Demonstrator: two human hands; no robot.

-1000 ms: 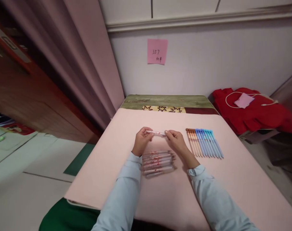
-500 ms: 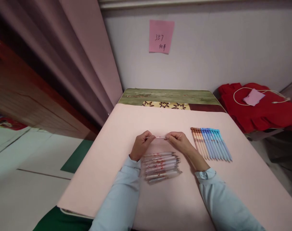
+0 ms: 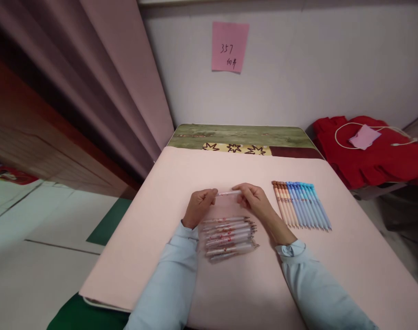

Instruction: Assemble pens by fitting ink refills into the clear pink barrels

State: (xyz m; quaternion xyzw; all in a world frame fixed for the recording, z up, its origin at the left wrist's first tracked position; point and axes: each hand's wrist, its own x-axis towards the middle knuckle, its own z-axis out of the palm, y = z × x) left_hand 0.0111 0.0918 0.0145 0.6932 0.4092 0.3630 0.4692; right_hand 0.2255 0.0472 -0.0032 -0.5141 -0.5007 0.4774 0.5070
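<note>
A slim white pen with faint reddish marks spans sideways between my hands, above the table. My left hand is closed, pinching its left end between thumb and forefinger. My right hand has thumb and fingers closed on the right end. Just below lies a pile of white pens with red print, tips to the right, in what looks like a clear plastic sleeve. To the right of my right hand, a neat row of pens lies side by side, brown-topped at left, then blue and light blue.
Pale pink paper covers most of the table, whose green wood-patterned end shows at the back by the wall. A red cloth with a white cable lies beyond the right edge. A pink note hangs on the wall.
More of the white pen shows between my hands, and my right fingers have shifted along its end. My left hand has moved slightly left. The pile and the row stay put.
</note>
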